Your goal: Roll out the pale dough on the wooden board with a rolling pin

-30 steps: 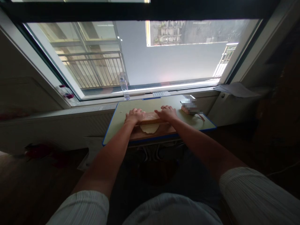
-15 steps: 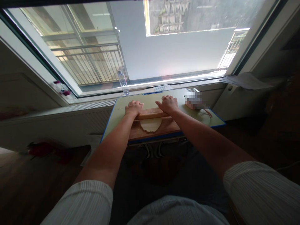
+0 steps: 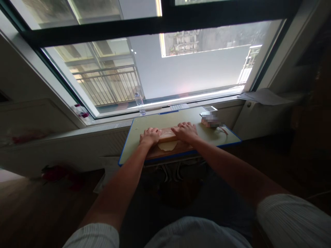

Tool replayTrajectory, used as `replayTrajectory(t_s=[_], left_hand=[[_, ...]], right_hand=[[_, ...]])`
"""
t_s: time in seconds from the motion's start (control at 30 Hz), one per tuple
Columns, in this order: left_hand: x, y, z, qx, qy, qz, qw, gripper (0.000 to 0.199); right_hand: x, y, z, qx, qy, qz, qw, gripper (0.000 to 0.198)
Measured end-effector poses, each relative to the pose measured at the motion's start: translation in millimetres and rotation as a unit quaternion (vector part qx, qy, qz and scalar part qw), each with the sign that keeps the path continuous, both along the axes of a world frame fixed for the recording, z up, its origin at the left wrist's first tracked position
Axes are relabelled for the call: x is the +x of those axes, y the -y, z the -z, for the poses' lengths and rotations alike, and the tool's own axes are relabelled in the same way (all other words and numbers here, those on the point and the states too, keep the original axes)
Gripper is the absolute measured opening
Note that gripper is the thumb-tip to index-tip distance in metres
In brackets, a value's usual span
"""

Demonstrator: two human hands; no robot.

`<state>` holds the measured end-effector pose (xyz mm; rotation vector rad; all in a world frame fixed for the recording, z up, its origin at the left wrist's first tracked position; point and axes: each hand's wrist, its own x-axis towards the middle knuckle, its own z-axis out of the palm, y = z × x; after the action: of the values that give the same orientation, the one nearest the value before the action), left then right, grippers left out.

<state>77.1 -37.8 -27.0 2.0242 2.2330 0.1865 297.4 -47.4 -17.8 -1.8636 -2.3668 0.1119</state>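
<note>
A wooden rolling pin (image 3: 168, 138) lies across a flat sheet of pale dough (image 3: 167, 146). The dough rests on a wooden board (image 3: 181, 147), its ragged near edge showing below the pin and a thin strip beyond it. My left hand (image 3: 150, 135) is closed over the pin's left end, and my right hand (image 3: 185, 131) over its right end, fingers pointing away from me. The palms and the pin's ends are hidden under the hands.
The board sits on a small green table (image 3: 144, 122) with a blue rim. A blurred-out package (image 3: 210, 119) lies at its right. Behind, a clear bottle (image 3: 139, 104) stands on the windowsill. Papers (image 3: 265, 96) lie to the right, a red object (image 3: 55, 173) on the floor at left.
The view has tilted up, showing more of the window. Under both hands the rolling pin has come slightly towards me over the dough, covering more of its near part.
</note>
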Motion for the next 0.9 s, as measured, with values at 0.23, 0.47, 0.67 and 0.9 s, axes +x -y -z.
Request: replayTrajectory(t_s=[0.23, 0.47, 0.67, 0.9], left_hand=[[5, 26, -0.4, 0.038, -0.012, -0.002, 0.999, 0.062], [0, 18, -2.4, 0.052, -0.027, 0.058, 0.997, 0.057], [-2, -7, -7.0, 0.030, -0.019, 0.045, 0.998, 0.057], [0, -30, -8.9, 0.093, -0.035, 0.020, 0.995, 0.056]], right_hand=[[-3, 23, 3, 0.024, 0.023, 0.005, 0.999, 0.064], [1, 4, 1, 0.018, 0.038, -0.066, 0.997, 0.049], [-5, -23, -1, -0.021, -0.036, -0.010, 0.999, 0.047], [-15, -53, 3, 0.007, -0.082, 0.067, 0.994, 0.070]])
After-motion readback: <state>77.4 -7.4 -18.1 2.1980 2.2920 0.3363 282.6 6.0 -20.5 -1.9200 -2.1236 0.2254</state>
